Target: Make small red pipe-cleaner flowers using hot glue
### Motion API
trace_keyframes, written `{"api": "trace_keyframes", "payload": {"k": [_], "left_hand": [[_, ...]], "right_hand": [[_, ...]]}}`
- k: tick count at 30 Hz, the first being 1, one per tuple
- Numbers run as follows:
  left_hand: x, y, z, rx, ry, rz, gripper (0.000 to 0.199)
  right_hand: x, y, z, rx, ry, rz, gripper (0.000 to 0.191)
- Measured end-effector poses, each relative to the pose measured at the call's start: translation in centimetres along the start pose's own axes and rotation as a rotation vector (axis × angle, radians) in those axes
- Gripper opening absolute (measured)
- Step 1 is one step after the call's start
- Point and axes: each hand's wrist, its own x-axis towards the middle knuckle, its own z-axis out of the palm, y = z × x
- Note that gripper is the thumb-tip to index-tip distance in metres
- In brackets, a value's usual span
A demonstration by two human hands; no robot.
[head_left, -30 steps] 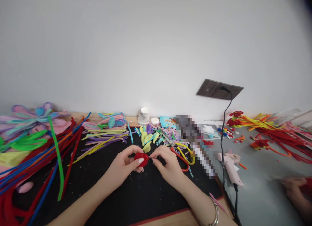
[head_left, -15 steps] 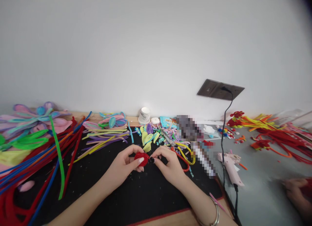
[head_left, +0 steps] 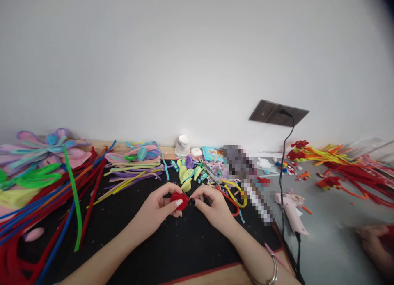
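Observation:
My left hand (head_left: 161,203) is closed around a rounded red fuzzy piece (head_left: 179,201), with the thumb lying across its front. My right hand (head_left: 211,203) is pinched at the right side of that piece. Something small and dark (head_left: 192,201) shows at its fingertips, too small to name. Just behind the hands lie yellow-green looped chenille shapes (head_left: 186,176) and a purple one. A pair of scissors (head_left: 229,194) with orange-red handles rests by my right hand, its blades pointing away from me.
Bundles of chenille stems (head_left: 132,174) and a green stem (head_left: 74,207) lie at left on the black mat (head_left: 184,252). A paper cup (head_left: 183,144) stands near the wall. At right are a pink glue gun (head_left: 294,215), its black cord (head_left: 280,174) and another person's hand (head_left: 371,240).
Both hands keep nearly the same place and hold. The red piece has shifted very slightly to the right.

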Motion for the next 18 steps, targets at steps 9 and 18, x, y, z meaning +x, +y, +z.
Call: {"api": "trace_keyframes", "payload": {"k": [9,18], "left_hand": [[0.11,-0.24,-0.04,-0.002,-0.003,-0.001,0.014],[0.08,0.05,-0.04,-0.009,0.009,-0.008,0.015]], "right_hand": [[0.03,0.06,-0.01,0.074,-0.023,0.048,0.006],[-0.01,0.24,-0.30,0.060,0.017,0.014,0.010]]}}
